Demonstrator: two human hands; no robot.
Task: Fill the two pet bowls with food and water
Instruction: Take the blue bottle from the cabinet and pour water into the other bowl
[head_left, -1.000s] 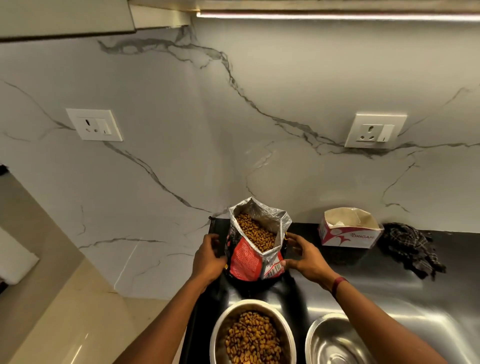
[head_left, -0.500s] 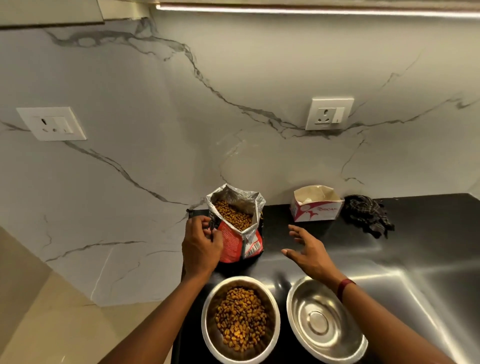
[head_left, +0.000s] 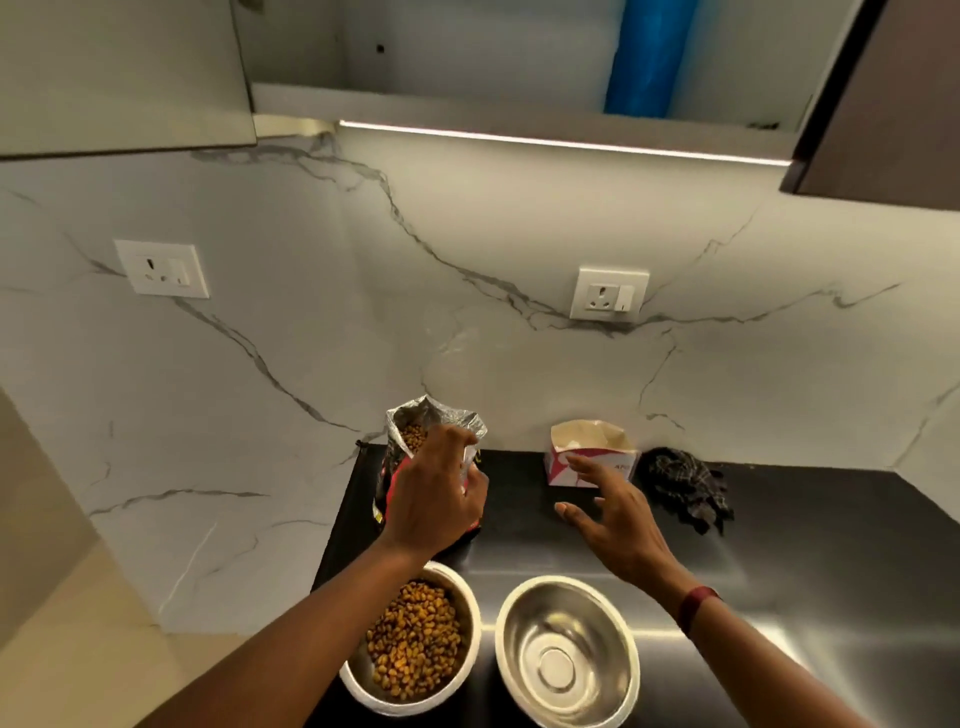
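The black counter (head_left: 779, 519) fills the lower right of the frame. At bottom centre two steel bowls stand side by side: the left bowl (head_left: 469, 613) holds kibble (head_left: 415, 639), and the empty bowl (head_left: 566, 665) sits just right of it. The empty bowl lies directly below the right hand (head_left: 615, 525), the nearer one, which hovers with fingers spread. Above the filled bowl, the left hand (head_left: 434, 499) curls its fingers on the upright food bag (head_left: 441, 411). Water looks to be the remaining step.

Kibble-filled bowl (head_left: 415, 705) beside empty steel bowl (head_left: 566, 649), open food bag (head_left: 447, 415) upright behind
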